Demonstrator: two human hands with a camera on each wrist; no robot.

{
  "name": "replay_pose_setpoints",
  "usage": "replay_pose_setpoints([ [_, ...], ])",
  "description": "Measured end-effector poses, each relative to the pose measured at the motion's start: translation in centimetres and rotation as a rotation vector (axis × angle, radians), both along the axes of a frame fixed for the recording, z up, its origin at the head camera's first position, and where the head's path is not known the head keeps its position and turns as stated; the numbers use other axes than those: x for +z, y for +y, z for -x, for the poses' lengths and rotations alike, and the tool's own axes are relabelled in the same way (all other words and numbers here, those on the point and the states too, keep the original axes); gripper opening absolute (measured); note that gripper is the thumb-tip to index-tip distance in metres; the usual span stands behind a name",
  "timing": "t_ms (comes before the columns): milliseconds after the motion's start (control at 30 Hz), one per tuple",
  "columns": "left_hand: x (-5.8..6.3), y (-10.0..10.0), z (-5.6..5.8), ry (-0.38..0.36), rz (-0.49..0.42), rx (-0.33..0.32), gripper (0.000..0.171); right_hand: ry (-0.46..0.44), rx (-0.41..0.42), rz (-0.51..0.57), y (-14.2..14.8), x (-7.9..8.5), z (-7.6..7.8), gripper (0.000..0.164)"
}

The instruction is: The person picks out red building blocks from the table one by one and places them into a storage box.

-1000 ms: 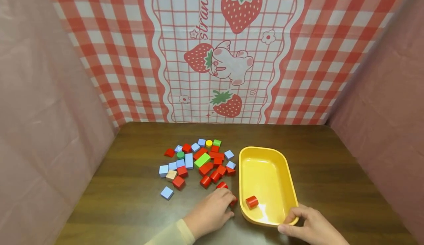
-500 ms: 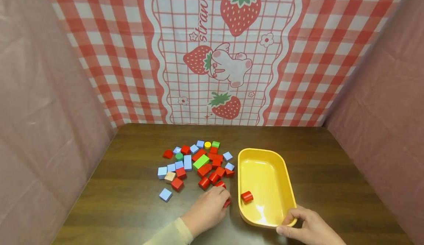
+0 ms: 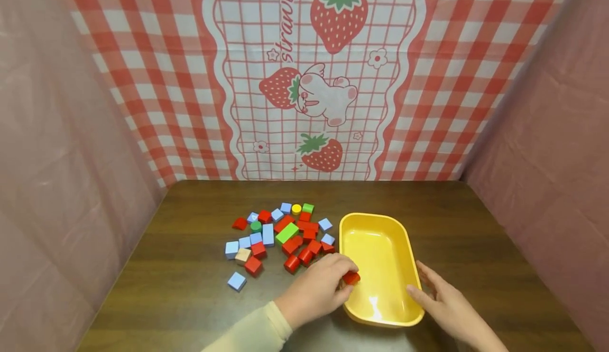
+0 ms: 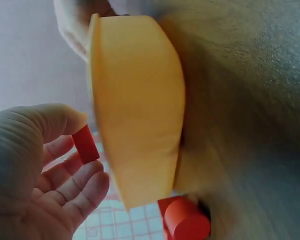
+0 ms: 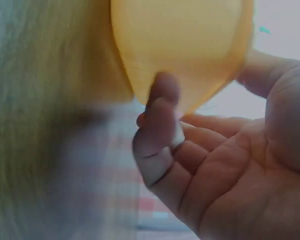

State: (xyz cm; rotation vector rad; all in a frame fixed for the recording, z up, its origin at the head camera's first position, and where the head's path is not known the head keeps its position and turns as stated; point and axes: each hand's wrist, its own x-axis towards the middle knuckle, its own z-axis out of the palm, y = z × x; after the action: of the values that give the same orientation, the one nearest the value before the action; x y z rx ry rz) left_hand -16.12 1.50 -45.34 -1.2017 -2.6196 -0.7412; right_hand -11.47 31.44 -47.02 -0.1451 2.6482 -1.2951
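Note:
In the head view my left hand (image 3: 321,286) is at the left rim of a yellow tray (image 3: 415,257). Between its thumb and fingers it pinches a small red block (image 4: 86,143), its flat rectangular side showing in the left wrist view. The block is outside the tray wall (image 4: 140,100) there, close to the rim. My right hand (image 3: 444,302) holds the tray's right side, thumb over the rim and fingers (image 5: 162,120) along the outer wall. My left hand hides part of the tray's left inside.
Several blocks lie left of the tray, among them a green block (image 3: 287,233), a natural wood block (image 3: 243,256) and red cylinders (image 3: 292,263). A lone blue block (image 3: 236,281) lies nearest the front. A strawberry-print cloth (image 3: 325,88) hangs behind the table.
My left hand has picked up the red block from the table and moved right to the tray's rim. My right hand has slid from the near corner up the tray's right side.

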Motion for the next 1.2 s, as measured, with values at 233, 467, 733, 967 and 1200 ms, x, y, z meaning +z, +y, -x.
replay_pose_setpoints([
  [233, -0.7, 2.1, 1.0, 0.07, 0.113, 0.131, 0.03, -0.097, -0.017, 0.123, 0.5, -0.8, 0.8, 0.066],
  [467, -1.7, 3.0, 2.0, 0.004, 0.157, 0.182, 0.033, -0.164, 0.008, 0.272, 1.2, -1.9, 1.0, 0.062],
  [733, -2.4, -2.2, 3.4, -0.002, 0.013, 0.31, 0.031, -0.187, -0.005, 0.32, 1.5, -2.5, 1.0, 0.062],
  [967, -3.7, -6.7, 3.6, -0.136, 0.136, 0.393, 0.044, -0.23, 0.008, 0.359, 1.9, -2.7, 0.9, 0.061],
  [1200, -4.0, -7.7, 3.0, -0.182, 0.151, 0.375, 0.04, -0.228, 0.019, 0.372, 1.8, -2.9, 1.1, 0.061],
])
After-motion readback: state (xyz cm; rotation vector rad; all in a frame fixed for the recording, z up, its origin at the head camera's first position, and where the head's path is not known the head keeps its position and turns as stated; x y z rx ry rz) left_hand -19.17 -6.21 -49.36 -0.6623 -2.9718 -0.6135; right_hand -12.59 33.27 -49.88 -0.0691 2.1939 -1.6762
